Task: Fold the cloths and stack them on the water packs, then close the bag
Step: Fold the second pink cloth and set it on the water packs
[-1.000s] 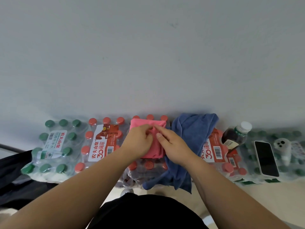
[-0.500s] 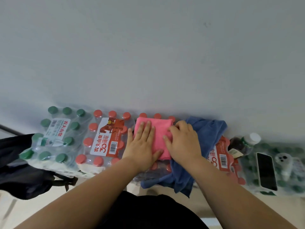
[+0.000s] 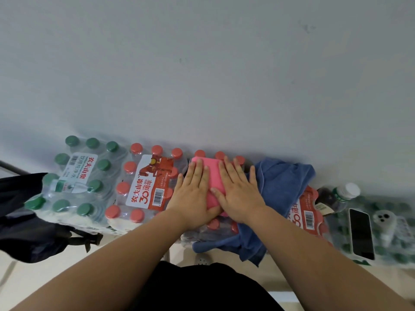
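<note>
A folded pink cloth (image 3: 214,173) lies on a red-capped water pack (image 3: 221,225) against the wall. My left hand (image 3: 195,194) lies flat on the cloth's left part, fingers straight. My right hand (image 3: 239,191) presses flat on its right part, fingers spread. A crumpled blue cloth (image 3: 283,191) lies unfolded just right of the pink one, draped over the packs' front edge. A black bag (image 3: 24,221) sits at the far left, partly out of frame.
More water packs line the wall: a green-capped one (image 3: 74,180) and a red-capped one (image 3: 148,187) at left. At right stand a dark bottle (image 3: 336,196), a phone (image 3: 361,234) and a white gadget (image 3: 384,221) on green-capped packs.
Both hands went from pinching the pink cloth's top edge to lying flat on it. My right hand uncurled and slid onto the cloth.
</note>
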